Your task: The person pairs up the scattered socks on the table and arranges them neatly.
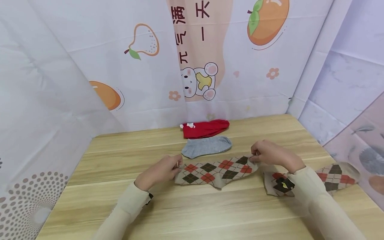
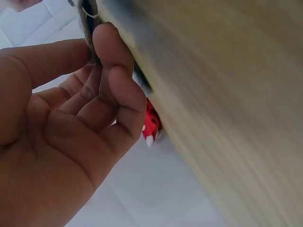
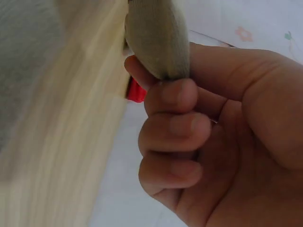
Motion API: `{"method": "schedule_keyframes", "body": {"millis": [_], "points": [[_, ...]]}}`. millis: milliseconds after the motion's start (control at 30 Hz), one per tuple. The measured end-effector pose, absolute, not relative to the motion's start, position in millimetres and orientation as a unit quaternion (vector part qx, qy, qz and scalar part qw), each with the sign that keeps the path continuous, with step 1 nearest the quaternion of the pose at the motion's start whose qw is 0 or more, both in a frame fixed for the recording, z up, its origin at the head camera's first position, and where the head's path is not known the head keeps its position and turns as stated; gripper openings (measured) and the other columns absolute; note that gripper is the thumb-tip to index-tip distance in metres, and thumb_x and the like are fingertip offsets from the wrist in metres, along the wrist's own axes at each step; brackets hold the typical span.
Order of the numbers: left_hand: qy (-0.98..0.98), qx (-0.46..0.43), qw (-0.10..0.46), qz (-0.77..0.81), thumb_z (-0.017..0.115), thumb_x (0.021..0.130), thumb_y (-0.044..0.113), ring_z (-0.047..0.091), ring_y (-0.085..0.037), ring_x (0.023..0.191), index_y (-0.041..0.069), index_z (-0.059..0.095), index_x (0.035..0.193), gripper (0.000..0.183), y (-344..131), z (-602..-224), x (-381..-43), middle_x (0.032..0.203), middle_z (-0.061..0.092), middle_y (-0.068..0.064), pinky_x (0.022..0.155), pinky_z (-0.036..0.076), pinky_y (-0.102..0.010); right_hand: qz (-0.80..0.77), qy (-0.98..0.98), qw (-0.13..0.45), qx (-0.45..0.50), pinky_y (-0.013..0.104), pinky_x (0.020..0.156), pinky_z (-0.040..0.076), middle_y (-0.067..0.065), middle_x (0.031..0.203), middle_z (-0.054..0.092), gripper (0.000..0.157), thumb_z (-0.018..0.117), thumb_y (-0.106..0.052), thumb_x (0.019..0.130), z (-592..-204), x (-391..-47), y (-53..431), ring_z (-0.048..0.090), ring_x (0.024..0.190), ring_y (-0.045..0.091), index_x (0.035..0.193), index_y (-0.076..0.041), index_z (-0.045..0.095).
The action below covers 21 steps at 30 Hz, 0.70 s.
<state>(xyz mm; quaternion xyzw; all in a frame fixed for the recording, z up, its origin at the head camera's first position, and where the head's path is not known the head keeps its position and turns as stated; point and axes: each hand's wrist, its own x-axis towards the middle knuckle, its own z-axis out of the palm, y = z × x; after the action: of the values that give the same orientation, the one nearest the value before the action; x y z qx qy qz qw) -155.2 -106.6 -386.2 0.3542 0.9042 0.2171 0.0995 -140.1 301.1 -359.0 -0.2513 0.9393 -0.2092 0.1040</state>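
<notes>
An argyle sock [image 1: 216,170] in beige, red and dark green stretches between both hands, heel pointing toward the person. My left hand [image 1: 162,171] pinches its cuff end between thumb and fingers, which the left wrist view shows close up at the fingertips [image 2: 111,45]. At the other end my right hand [image 1: 274,154] pinches the beige toe, seen bulging above the curled fingers [image 3: 175,125] in the right wrist view. A matching argyle sock [image 1: 337,176] lies at the right, partly hidden under the right sleeve [image 1: 310,186].
Beyond the held sock, a grey sock [image 1: 207,146] lies flat, with a red sock [image 1: 207,129] behind it near the table's back edge. The wooden table [image 1: 120,160] is bounded by a printed curtain [image 1: 144,80] at the back and more hanging cloth at both sides.
</notes>
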Motion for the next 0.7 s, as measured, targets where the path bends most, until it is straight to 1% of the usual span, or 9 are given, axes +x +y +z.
{"method": "schedule_keyframes", "body": {"millis": [100, 200, 333, 500, 633, 700], "points": [[0.907, 0.351, 0.101, 0.21, 0.067, 0.094, 0.006, 0.047, -0.006, 0.059, 0.01, 0.057, 0.092, 0.011, -104, -390, -155, 0.068, 0.052, 0.006, 0.054, 0.044, -0.023, -0.195, 0.941, 0.104, -0.254, 0.025, 0.056, 0.037, -0.008, 0.064, 0.049, 0.025, 0.075, -0.014, 0.088, -364, -142, 300, 0.041, 0.059, 0.008, 0.069, -0.014, 0.059], [0.912, 0.349, 0.093, 0.195, 0.065, 0.095, 0.006, 0.046, -0.007, 0.061, 0.009, 0.058, 0.095, 0.008, -103, -394, -155, 0.071, 0.052, 0.006, 0.056, 0.043, -0.023, -0.194, 0.944, 0.112, -0.24, 0.027, 0.059, 0.042, -0.006, 0.069, 0.056, 0.018, 0.075, -0.016, 0.088, -367, -142, 301, 0.047, 0.062, 0.01, 0.074, -0.012, 0.064], [0.924, 0.331, 0.075, 0.178, 0.063, 0.096, 0.007, 0.049, -0.009, 0.064, 0.009, 0.057, 0.097, 0.006, -106, -390, -155, 0.073, 0.055, 0.004, 0.059, 0.045, -0.026, -0.193, 0.952, 0.12, -0.206, 0.03, 0.059, 0.044, -0.001, 0.075, 0.058, 0.013, 0.073, -0.016, 0.088, -357, -138, 310, 0.05, 0.065, 0.013, 0.087, -0.005, 0.065], [0.934, 0.312, 0.064, 0.161, 0.062, 0.096, 0.009, 0.05, -0.01, 0.063, 0.011, 0.056, 0.097, 0.006, -111, -383, -156, 0.069, 0.054, 0.004, 0.059, 0.046, -0.028, -0.194, 0.953, 0.133, -0.192, 0.03, 0.057, 0.043, 0.001, 0.074, 0.057, 0.02, 0.07, -0.012, 0.09, -341, -132, 320, 0.049, 0.061, 0.013, 0.1, 0.004, 0.062], [0.934, 0.317, 0.053, 0.156, 0.062, 0.094, 0.006, 0.047, -0.009, 0.059, 0.01, 0.056, 0.093, 0.008, -109, -377, -153, 0.066, 0.05, 0.005, 0.056, 0.043, -0.026, -0.206, 0.95, 0.155, -0.178, 0.03, 0.056, 0.044, 0.001, 0.07, 0.055, 0.024, 0.069, -0.012, 0.092, -337, -128, 317, 0.049, 0.06, 0.013, 0.107, 0.004, 0.061], [0.931, 0.327, 0.041, 0.157, 0.063, 0.093, 0.004, 0.045, -0.01, 0.059, 0.01, 0.056, 0.09, 0.01, -108, -374, -150, 0.066, 0.049, 0.004, 0.055, 0.041, -0.025, -0.211, 0.948, 0.161, -0.176, 0.031, 0.058, 0.045, 0.0, 0.071, 0.056, 0.026, 0.068, -0.013, 0.092, -337, -126, 315, 0.05, 0.061, 0.012, 0.11, 0.004, 0.06]]}}
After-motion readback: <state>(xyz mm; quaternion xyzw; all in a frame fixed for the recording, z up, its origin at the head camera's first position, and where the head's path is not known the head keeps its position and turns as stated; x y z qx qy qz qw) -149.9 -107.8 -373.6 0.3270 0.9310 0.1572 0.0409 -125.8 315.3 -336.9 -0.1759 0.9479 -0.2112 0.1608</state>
